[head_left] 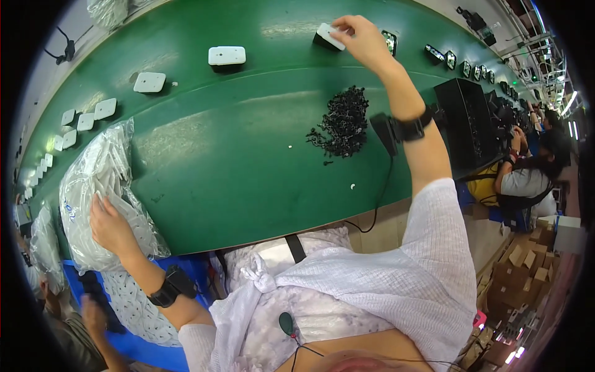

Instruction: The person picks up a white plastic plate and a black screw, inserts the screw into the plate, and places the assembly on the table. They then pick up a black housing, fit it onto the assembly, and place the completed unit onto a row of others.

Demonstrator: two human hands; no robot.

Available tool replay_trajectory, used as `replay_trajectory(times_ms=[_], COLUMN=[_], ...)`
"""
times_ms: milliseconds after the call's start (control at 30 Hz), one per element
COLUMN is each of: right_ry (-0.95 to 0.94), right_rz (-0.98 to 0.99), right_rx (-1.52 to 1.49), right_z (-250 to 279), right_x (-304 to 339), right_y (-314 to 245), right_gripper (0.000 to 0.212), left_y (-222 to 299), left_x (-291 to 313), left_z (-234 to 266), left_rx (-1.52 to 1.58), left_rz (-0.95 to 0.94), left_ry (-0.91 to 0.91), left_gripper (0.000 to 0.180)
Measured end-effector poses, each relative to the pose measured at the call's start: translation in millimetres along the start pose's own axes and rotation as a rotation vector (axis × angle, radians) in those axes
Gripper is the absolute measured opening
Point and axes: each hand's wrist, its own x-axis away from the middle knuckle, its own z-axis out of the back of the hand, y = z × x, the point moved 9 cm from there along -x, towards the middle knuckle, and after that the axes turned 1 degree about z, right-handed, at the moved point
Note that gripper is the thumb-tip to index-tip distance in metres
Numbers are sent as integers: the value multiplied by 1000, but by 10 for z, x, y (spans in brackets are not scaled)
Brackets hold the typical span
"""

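My right hand point(362, 40) reaches to the far side of the green bench, its thumb and fingers closed on a small black box with a white top plate point(328, 34). Against a large clear plastic bag of white parts point(102, 173) lies my left hand point(113, 228), fingers stretched out along the film. Below that hand, a blue bin point(142, 353) holds many flat white parts point(139, 310). A loose heap of small black pieces point(347, 121) sits on the bench near my right forearm; their exact kind is too small to tell.
A tall black box point(465, 121) stands right of my forearm, beside a black tool with a cable point(385, 133). White-topped units point(227, 56) line the bench leftward; black housings point(451, 60) line it rightward. Co-workers sit at both sides. Cardboard boxes point(514, 266) lie at lower right.
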Motion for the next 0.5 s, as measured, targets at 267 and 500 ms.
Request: replay_trajectory(times_ms=[267,500], right_ry=[-261,-245], right_rz=[327,327], right_rx=[3,77], right_z=[-296,-426], right_x=[1363,1521], right_y=[-1100,-1207], right_gripper=[12,14], left_y=[1005,2169], left_x=[344,644], left_z=[750,502], left_rx=[751,1510], left_rz=[-137,-189], left_ry=[137,-373], left_gripper=[20,10])
